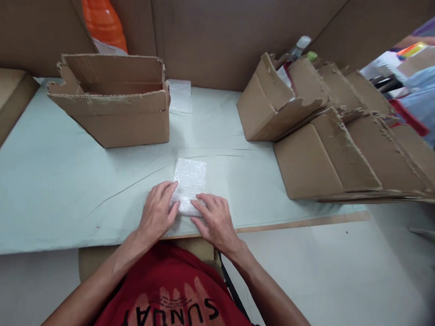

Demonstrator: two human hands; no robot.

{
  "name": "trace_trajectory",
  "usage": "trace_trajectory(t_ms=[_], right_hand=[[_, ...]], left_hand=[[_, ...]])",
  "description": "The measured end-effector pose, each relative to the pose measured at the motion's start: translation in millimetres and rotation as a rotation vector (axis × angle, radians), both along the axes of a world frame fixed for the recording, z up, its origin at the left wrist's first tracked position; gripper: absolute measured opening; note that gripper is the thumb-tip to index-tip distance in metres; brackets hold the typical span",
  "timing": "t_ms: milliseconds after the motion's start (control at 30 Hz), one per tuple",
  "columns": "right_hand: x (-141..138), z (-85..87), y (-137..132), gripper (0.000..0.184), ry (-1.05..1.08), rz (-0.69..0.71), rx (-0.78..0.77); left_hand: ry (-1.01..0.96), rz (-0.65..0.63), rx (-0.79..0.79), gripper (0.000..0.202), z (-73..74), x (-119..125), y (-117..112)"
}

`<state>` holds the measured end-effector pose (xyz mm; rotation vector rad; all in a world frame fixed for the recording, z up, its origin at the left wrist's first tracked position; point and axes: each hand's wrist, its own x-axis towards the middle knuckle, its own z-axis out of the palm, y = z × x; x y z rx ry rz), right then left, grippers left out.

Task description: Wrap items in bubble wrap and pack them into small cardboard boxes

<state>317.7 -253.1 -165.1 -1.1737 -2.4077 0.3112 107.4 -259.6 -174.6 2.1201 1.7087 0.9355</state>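
A small sheet of bubble wrap (190, 175) lies on the pale green table cover close to the front edge. Its near end is folded or rolled into a thicker band; whether anything is inside that band I cannot tell. My left hand (158, 207) grips the left end of the band, thumb on the near side and fingers over the top. On the right end, my right hand (216, 219) holds it the same way, fingers curled and thumb toward me. Both hands rest low against the table.
An open cardboard box (131, 121) stands at back left, with another bubble wrap piece (181, 96) beside it. Several cardboard boxes (306, 161) crowd the right side, bottles poking out of one. An orange bottle (103, 20) rises behind the left box. A person's blue sleeve (433, 92) shows far right.
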Motion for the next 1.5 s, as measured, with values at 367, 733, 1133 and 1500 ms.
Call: trace_trajectory(t_ms=[367, 733, 1133, 1500], right_hand=[[2, 7.9, -3, 0.031, 0.118, -0.038, -0.099], [-27, 0.5, 10, 0.027, 0.250, -0.098, -0.243], [-18, 17.8, 13, 0.044, 0.432, 0.052, -0.606], [-4, 11.3, 29, 0.019, 0.482, -0.181, -0.513]], left_hand=[[-0.046, 0.004, -0.163, 0.047, 8.7, -8, -20], [-0.818, 0.285, -0.444, 0.067, 9.8, -15, -34], [-0.830, 0.047, -0.456, 0.067, 29.2, -7, -26], [0.245, 0.245, 0.477, 0.032, 127.7, -128, 120]])
